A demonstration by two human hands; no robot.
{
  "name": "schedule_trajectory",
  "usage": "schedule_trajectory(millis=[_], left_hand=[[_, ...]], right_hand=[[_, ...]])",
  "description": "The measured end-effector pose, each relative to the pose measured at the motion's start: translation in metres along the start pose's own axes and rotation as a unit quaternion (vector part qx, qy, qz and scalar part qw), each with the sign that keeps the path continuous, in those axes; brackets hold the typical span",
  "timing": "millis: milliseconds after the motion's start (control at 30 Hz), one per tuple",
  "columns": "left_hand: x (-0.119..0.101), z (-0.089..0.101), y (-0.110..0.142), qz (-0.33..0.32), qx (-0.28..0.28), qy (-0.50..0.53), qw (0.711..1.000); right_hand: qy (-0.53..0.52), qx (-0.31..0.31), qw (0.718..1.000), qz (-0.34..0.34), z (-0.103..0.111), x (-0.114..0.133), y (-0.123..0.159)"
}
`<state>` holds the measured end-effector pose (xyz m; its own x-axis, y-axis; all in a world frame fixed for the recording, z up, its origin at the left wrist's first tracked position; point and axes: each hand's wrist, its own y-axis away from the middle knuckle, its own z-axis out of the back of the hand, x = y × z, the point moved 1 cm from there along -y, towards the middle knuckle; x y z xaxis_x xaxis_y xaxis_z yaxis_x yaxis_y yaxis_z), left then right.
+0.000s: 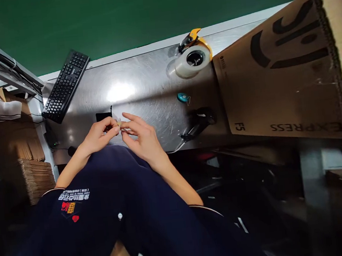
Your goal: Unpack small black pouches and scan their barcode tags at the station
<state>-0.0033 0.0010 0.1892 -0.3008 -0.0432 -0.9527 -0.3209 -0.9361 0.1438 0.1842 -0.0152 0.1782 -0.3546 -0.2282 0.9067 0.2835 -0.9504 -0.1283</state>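
My left hand (98,136) and my right hand (141,138) meet over the near edge of a steel table (148,89). Between their fingertips they pinch a small pale object (119,124), too small to identify. My left thumb and forefinger close on it from the left. My right hand holds its other end with the remaining fingers spread. A small black pouch (103,116) lies on the table just behind my left hand. My navy shirt fills the bottom of the view.
A black keyboard (65,86) lies at the table's far left. A tape dispenser (192,56), a small teal item (183,98) and a black handheld scanner (199,121) sit to the right. A large flat cardboard box (278,72) covers the right end. Stacked cardboard (35,177) stands at left.
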Motion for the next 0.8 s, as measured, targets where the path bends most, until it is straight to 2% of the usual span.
schedule_trajectory(millis=[133, 267, 333, 400, 467, 533, 633, 800], left_hand=[[0.006, -0.003, -0.002, -0.005, -0.021, -0.016, 1.000], [0.008, -0.005, -0.002, -0.042, -0.067, -0.056, 0.995], [0.011, -0.005, -0.001, -0.063, -0.088, -0.024, 0.994], [0.014, -0.006, 0.001, -0.083, -0.113, 0.006, 0.990], [0.017, -0.007, 0.002, -0.098, -0.127, 0.013, 0.987], [0.020, -0.008, 0.004, -0.110, -0.127, 0.006, 0.986], [0.021, -0.010, 0.006, -0.110, -0.131, -0.006, 0.985], [0.019, -0.013, 0.008, -0.079, -0.130, 0.025, 0.988]], right_hand=[[0.095, -0.004, 0.993, 0.072, -0.005, -0.001, 0.000], [0.081, -0.055, 0.989, 0.109, -0.009, 0.001, 0.001], [0.056, -0.075, 0.991, 0.092, -0.010, 0.005, 0.001], [0.005, -0.082, 0.996, 0.040, -0.009, 0.010, 0.002], [-0.048, -0.078, 0.996, -0.017, -0.008, 0.013, 0.001], [-0.081, -0.063, 0.994, -0.043, -0.007, 0.015, -0.001], [-0.085, -0.044, 0.995, -0.029, -0.005, 0.015, -0.004], [-0.044, -0.059, 0.997, 0.021, -0.005, 0.016, -0.004]])
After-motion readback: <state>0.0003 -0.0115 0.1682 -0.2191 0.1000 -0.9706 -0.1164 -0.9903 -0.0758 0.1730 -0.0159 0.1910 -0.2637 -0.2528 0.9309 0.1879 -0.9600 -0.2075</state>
